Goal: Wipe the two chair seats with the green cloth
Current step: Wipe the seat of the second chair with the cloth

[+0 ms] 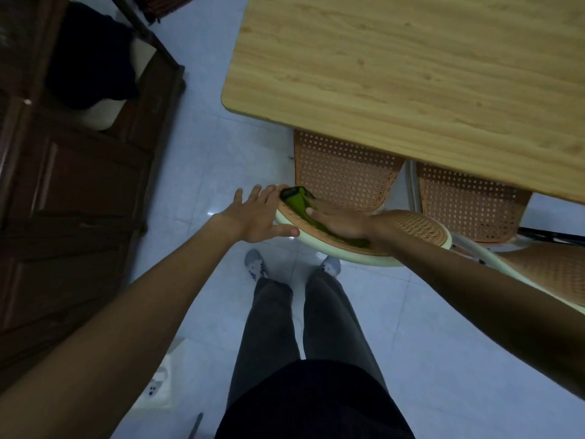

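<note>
Five spread fingers [253,194] of the left hand [253,220] are wide apart, its thumb lying along the pale rim of the near chair [316,245]. The right hand [340,221] lies flat, fingers straight, pressing the green cloth [299,205] onto the top of that chair's woven back (no grip visible). Beyond it sits the woven seat [343,172], tucked under the wooden surface [411,74]; a second seat [468,198] lies just right of the first.

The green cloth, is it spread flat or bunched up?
Bunched: the green cloth lies crumpled in a strip under the right hand.
</note>
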